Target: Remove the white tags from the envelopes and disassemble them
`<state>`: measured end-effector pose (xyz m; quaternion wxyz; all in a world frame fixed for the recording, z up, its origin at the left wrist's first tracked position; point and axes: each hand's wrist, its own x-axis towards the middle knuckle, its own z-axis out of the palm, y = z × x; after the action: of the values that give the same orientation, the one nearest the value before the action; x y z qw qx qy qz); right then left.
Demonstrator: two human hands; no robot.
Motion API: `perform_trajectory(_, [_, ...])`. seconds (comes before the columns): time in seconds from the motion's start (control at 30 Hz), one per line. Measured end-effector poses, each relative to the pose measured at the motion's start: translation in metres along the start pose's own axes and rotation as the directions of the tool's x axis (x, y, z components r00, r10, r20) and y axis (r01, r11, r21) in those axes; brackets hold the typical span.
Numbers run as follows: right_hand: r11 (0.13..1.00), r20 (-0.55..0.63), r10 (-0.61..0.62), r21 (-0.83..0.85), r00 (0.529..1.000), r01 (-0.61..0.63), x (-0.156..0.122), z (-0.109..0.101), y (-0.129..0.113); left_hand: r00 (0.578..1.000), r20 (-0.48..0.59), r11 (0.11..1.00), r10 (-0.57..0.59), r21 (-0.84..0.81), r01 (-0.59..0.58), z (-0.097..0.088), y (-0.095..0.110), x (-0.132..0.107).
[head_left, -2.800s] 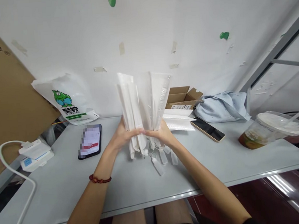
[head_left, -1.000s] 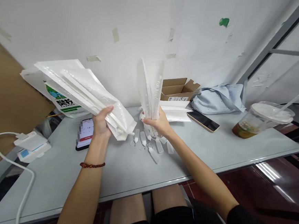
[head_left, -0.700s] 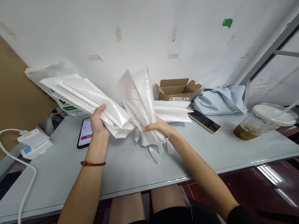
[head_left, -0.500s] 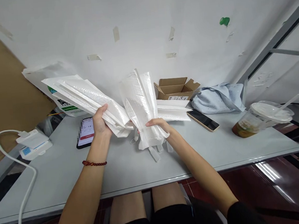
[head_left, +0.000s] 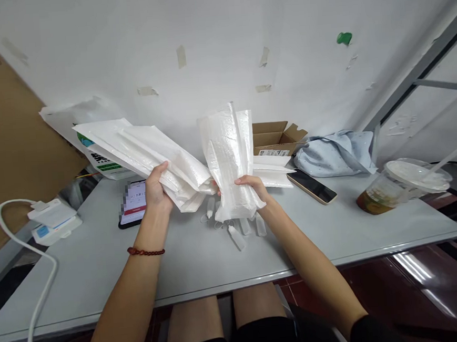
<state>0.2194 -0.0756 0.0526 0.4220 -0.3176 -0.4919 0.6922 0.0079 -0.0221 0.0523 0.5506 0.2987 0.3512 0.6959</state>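
Note:
White padded envelopes (head_left: pixel 143 151) fan out to the upper left, with my left hand (head_left: pixel 159 189) closed round their lower part. More white padded envelopes (head_left: pixel 227 160) stand nearly upright in the middle, and my right hand (head_left: pixel 253 189) grips them low down, thumb in front. Both bundles are held above the grey table. Beneath them lie several small white tags with string loops (head_left: pixel 237 238), partly covered by the right bundle. Behind my right hand, another stack of white envelopes (head_left: pixel 274 171) rests on the table. The fingers behind each bundle are mostly hidden.
An open cardboard box (head_left: pixel 275 138), a light blue cloth bag (head_left: pixel 333 154) and a dark phone (head_left: pixel 312 185) are at the back right. A drink cup (head_left: pixel 395 184) leans at the right. A lit phone (head_left: pixel 134 202) and white chargers (head_left: pixel 54 220) with a cable lie left.
Both hands and their envelope bundles have shifted slightly right in view. The right bundle is raised a little, so more of the small tags shows below it.

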Motion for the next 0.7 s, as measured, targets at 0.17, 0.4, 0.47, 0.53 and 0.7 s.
perform_trajectory(0.17, [0.989,0.09,0.142,0.038,0.986,-0.146,0.002,0.0,0.01,0.977,0.164,0.99,-0.137,0.065,0.128,0.006,-0.011,-0.008])
perform_trajectory(0.4, [0.988,0.169,0.107,0.088,0.98,-0.123,0.007,0.001,0.018,0.867,0.372,0.943,-0.332,0.157,0.294,0.003,-0.014,-0.02])
perform_trajectory(0.47, [0.98,0.21,0.093,0.155,0.973,-0.127,0.006,0.002,0.017,0.846,0.393,0.933,-0.36,0.159,0.323,-0.001,-0.013,-0.02])
perform_trajectory(0.53, [0.97,0.211,0.098,0.2,0.973,-0.141,0.005,0.003,0.015,0.839,0.392,0.926,-0.378,0.165,0.34,-0.004,-0.013,-0.019])
perform_trajectory(0.7, [0.954,-0.059,0.186,0.249,0.981,-0.166,0.002,0.007,0.014,0.889,0.337,0.951,-0.308,0.127,0.282,0.0,-0.021,-0.019])
